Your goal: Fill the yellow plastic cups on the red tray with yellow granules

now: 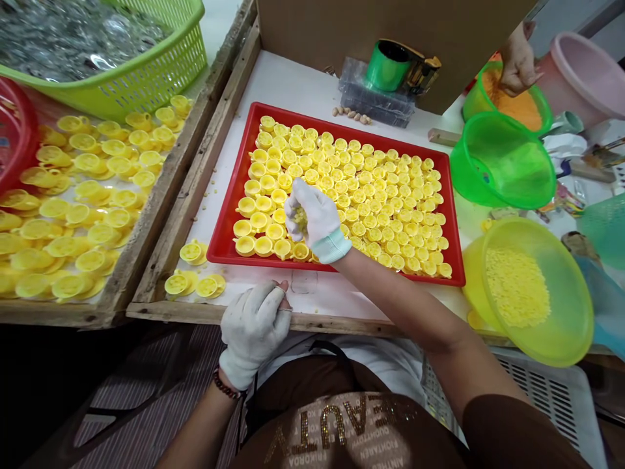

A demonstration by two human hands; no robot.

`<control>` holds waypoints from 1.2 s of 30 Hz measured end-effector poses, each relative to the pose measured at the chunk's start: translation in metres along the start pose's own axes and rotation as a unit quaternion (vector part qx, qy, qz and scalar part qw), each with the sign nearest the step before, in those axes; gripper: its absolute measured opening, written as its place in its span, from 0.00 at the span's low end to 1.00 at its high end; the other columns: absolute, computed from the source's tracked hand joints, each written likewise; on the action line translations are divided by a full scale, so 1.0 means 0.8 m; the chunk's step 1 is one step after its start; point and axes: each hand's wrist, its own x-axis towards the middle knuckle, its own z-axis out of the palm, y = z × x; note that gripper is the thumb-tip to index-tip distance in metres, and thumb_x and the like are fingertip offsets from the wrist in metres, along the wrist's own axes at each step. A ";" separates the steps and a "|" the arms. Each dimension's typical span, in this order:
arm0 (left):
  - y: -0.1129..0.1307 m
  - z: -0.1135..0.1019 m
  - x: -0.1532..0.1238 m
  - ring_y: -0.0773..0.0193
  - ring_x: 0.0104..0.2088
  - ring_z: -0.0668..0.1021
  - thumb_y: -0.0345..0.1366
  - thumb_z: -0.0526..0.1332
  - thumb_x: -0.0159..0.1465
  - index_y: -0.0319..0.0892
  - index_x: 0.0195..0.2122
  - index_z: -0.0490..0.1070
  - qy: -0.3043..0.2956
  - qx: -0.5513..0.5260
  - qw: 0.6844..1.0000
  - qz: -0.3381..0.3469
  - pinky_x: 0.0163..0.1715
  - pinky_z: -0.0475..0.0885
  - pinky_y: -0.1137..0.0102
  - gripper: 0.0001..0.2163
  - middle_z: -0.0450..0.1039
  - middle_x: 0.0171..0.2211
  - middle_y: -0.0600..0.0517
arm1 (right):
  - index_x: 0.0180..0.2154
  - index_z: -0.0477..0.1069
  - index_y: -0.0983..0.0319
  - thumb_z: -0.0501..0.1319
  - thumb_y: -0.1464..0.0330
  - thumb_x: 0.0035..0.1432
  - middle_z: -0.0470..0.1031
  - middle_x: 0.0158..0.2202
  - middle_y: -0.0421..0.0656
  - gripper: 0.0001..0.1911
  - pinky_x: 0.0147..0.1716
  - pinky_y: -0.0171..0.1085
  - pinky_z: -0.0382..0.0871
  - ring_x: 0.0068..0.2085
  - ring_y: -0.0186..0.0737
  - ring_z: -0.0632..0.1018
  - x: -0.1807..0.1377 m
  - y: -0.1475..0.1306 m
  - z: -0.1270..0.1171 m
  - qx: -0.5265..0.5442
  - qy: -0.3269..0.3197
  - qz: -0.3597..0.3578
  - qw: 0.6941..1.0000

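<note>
My right hand (317,218), in a white glove with a mint cuff, is cupped over the left part of a red tray (227,195). Its curled fingers hold a handful of small pale-yellow pieces (299,223). Rows of small yellow toy cups (385,195) fill the tray. Many cups farther right and back show pieces inside, while those near the front left corner look hollow. At the table's front edge, my left hand (254,326) is closed in a white glove with a bare fingertip showing. Whether it holds anything is hidden.
A yellow bowl (576,286) of pale-yellow pieces stands right, near green bowls (502,159). Another person's hand (520,62) reaches into an orange-filled bowl. Wooden rails (195,163) edge the table. Loose cups (193,252) lie left. Tape (388,68) sits at the back.
</note>
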 end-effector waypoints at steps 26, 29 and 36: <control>0.002 0.001 -0.002 0.57 0.34 0.79 0.26 0.62 0.62 0.41 0.45 0.72 -0.013 -0.010 1.000 -0.016 0.35 0.70 0.63 0.11 0.80 0.38 0.48 | 0.26 0.62 0.60 0.64 0.47 0.62 0.69 0.23 0.34 0.26 0.13 0.30 0.56 0.17 0.28 0.70 0.004 -0.006 0.015 0.031 -0.055 -0.038 0.997; 0.002 0.000 -0.002 0.56 0.34 0.78 0.27 0.62 0.62 0.41 0.44 0.73 -0.017 -0.008 1.000 -0.017 0.35 0.69 0.63 0.10 0.79 0.37 0.48 | 0.26 0.62 0.60 0.65 0.45 0.59 0.70 0.24 0.36 0.28 0.14 0.31 0.61 0.19 0.30 0.73 0.003 0.009 0.024 0.015 -0.076 -0.032 0.997; 0.003 -0.002 -0.001 0.57 0.33 0.77 0.27 0.61 0.62 0.41 0.42 0.72 -0.012 -0.004 1.000 -0.016 0.34 0.69 0.63 0.08 0.79 0.36 0.48 | 0.26 0.58 0.60 0.64 0.43 0.59 0.66 0.22 0.34 0.30 0.12 0.29 0.49 0.16 0.25 0.64 0.015 0.004 0.035 0.013 -0.053 -0.011 0.998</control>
